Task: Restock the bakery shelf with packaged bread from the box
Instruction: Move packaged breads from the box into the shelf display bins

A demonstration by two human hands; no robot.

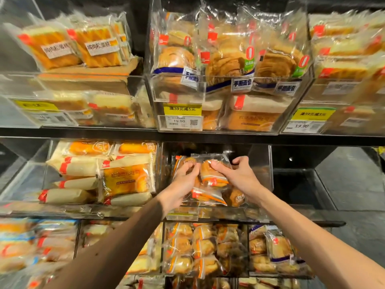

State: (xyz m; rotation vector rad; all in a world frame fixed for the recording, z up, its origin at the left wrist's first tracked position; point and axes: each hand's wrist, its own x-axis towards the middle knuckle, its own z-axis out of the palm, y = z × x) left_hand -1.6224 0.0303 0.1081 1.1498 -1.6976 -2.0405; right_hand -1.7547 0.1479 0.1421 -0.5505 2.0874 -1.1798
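Both my hands reach into a clear acrylic bin (260, 163) on the middle shelf. My right hand (239, 174) pinches a clear packet of brown bread (212, 174) with an orange stripe, held upright. My left hand (185, 180) grips a second similar packet (184, 160) just left of it. More packets of the same bread (208, 196) lie lower in the bin. The box is out of view.
Left of this bin stand wrapped loaves (125, 178). The shelf above holds bins of layered bread (229, 59) with yellow price tags (182, 110). A dark empty compartment (300, 184) lies to the right. The shelf below is packed with small bread packets (198, 247).
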